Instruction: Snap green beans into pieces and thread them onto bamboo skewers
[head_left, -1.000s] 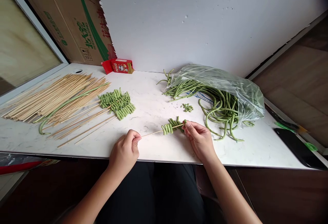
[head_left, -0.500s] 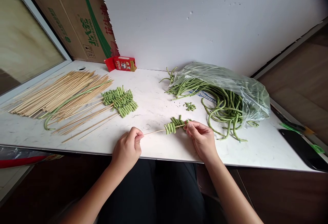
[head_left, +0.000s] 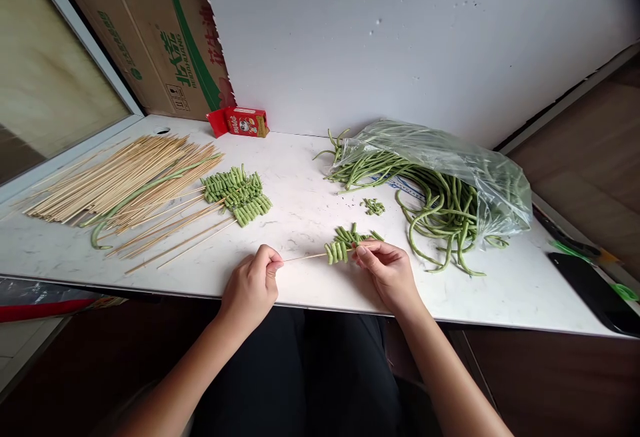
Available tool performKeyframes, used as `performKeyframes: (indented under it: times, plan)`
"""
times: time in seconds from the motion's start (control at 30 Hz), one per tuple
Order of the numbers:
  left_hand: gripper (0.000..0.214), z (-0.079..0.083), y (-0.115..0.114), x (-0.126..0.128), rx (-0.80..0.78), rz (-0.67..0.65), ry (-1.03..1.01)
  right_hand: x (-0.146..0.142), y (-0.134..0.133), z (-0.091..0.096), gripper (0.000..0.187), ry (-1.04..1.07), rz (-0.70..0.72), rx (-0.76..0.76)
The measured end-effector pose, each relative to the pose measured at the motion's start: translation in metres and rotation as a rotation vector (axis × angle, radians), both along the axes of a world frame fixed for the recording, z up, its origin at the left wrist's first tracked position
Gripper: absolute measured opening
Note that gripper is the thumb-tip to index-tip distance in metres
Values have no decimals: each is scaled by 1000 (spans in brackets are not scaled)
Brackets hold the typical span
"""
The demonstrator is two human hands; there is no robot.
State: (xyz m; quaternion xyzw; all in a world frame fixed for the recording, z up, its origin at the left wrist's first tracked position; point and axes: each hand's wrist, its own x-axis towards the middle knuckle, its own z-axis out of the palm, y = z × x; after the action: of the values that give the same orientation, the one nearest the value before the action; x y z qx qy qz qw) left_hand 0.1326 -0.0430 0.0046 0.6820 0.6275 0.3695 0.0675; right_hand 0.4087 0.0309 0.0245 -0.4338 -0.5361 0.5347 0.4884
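Observation:
My left hand [head_left: 253, 285] pinches the blunt end of a thin bamboo skewer [head_left: 304, 257] just above the white table [head_left: 310, 203]. Several folded green bean pieces [head_left: 338, 249] are threaded on the skewer's far end. My right hand [head_left: 387, 271] is closed on the beans at that end, thumb and fingers pressing a bean piece by the skewer tip. A few loose bean pieces [head_left: 363, 235] lie right behind my right fingers.
A pile of bare skewers [head_left: 115, 180] with one long bean lies at the left, finished bean skewers [head_left: 237, 195] beside it. A clear bag of long beans [head_left: 440, 187] sits at the right. Cut bits [head_left: 373, 207], a red box [head_left: 240, 122], a cardboard carton [head_left: 160, 43], a black phone [head_left: 593, 290].
My right hand has slid a little left along the skewer, closing up the beans. The left hand keeps its pinch. The view has drifted slightly.

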Motion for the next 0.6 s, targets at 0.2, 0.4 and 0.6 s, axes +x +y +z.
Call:
performKeyframes:
  times: [0.2, 0.4, 0.6]
  plan:
    - [11, 1, 0, -1, -9, -14, 9, -1, -2, 5, 21, -62, 29, 39]
    - [11, 2, 0, -1, -3, -15, 20, -4, -1, 10, 21, -125, 25, 86]
    - [11, 3, -1, -1, 1, -22, 21, -4, 0, 8, 14, -138, 28, 119]
